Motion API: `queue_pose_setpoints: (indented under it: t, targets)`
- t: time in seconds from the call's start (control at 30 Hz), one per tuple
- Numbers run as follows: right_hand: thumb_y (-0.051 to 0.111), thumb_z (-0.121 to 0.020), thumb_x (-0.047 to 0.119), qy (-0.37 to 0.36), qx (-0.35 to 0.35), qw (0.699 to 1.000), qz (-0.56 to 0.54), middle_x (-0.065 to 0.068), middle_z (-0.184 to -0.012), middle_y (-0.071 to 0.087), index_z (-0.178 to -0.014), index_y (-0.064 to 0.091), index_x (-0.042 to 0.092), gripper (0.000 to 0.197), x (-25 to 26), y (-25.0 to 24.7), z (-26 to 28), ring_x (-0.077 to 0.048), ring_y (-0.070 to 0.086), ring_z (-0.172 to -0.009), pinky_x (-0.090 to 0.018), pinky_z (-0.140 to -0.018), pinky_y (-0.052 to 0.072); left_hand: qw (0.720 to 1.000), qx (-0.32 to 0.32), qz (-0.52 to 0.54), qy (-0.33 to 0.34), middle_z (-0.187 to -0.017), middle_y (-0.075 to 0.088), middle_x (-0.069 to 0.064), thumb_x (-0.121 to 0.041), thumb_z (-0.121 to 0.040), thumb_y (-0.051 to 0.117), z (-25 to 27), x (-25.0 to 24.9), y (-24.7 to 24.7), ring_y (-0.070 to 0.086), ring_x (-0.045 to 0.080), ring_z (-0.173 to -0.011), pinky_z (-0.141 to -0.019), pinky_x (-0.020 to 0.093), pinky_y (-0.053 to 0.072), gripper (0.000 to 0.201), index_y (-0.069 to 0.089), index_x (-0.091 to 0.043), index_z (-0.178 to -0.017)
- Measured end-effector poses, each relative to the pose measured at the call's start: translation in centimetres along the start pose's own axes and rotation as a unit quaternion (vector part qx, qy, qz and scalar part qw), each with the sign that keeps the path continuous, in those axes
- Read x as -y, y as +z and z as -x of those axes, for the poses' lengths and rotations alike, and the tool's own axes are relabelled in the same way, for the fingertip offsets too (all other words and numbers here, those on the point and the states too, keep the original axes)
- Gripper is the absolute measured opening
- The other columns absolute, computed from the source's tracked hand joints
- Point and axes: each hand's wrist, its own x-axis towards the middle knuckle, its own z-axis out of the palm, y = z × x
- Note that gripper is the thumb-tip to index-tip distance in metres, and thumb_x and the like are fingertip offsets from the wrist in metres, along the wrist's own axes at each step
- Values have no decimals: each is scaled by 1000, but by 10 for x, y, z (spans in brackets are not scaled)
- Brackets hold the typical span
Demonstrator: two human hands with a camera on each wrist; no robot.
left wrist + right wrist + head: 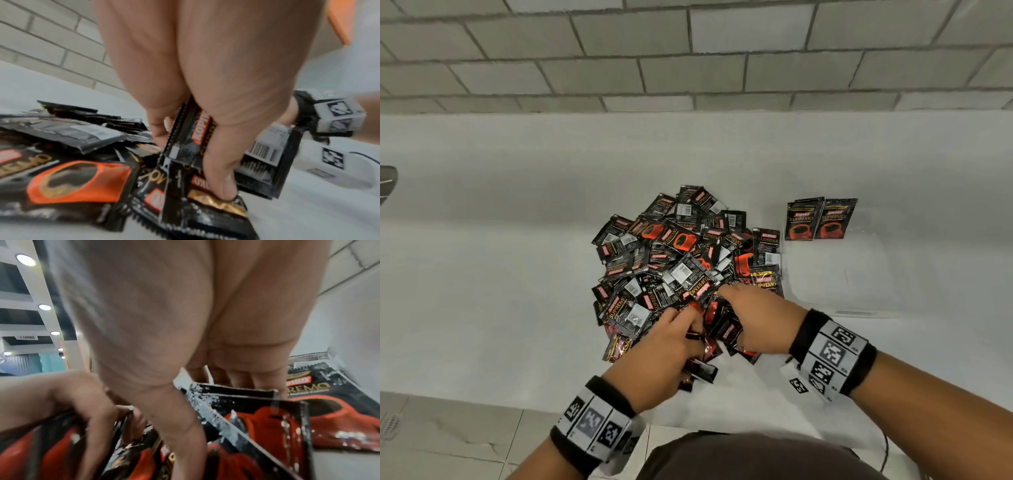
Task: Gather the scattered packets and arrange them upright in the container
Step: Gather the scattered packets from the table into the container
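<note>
Item: heap of black-and-red packets (674, 260) loose on the white counter (500, 274); two packets (820, 219) stand upright at the far end of the clear container (866, 294) just right of the heap. Left hand (664, 349) grips several gathered packets (205, 146) between curled fingers and thumb. Right hand (753, 318) rests fingers-down in the heap's near edge, fingers curled among packets; its hold cannot be told.

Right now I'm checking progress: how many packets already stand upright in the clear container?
2: both stand side by side at the container's far left corner, left packet and right packet. Others may be hidden.
</note>
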Motion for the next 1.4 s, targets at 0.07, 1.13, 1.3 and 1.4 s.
queue_pose_setpoints:
  t: [0.07, 1.13, 1.3, 1.4]
  targets:
    - [74, -74, 5, 11, -28, 999, -19, 0, -107, 35, -129, 47, 18, 62, -1, 2, 1, -24, 58, -79, -37, -60, 52, 997, -14, 66, -26, -115, 32, -9, -4, -88, 70, -2, 7, -9, 47, 12, -97, -78, 22, 47, 19, 64, -19, -98]
    - [86, -73, 21, 239, -180, 954, -1, -3, -127, 62, -148, 43, 21, 86, -180, -75, 119, -26, 43, -120, -33, -95, 41, 989, 70, 127, 38, -110, 65, 8, -20, -80, 87, -237, -135, -38, 63, 23, -97, -78, 33, 47, 82, 36, -24, -144]
    - [77, -75, 1, 161, -213, 957, -118, 12, -119, 58, -144, 43, 33, 84, -180, -76, 131, -7, 53, -98, -5, -70, 39, 985, 76, 157, 22, -126, 64, 10, -19, -84, 84, -247, -141, -33, 62, 25, -112, -89, 31, 47, 82, 35, -18, -150]
    - [60, -78, -9, 153, -228, 950, -150, 11, -103, 63, -127, 54, 29, 63, -173, -73, 125, -1, 59, -77, -11, -57, 45, 980, 54, 192, -3, -122, 65, 4, -24, -84, 84, -251, -132, -35, 63, 22, -109, -88, 32, 50, 61, 53, -19, -136]
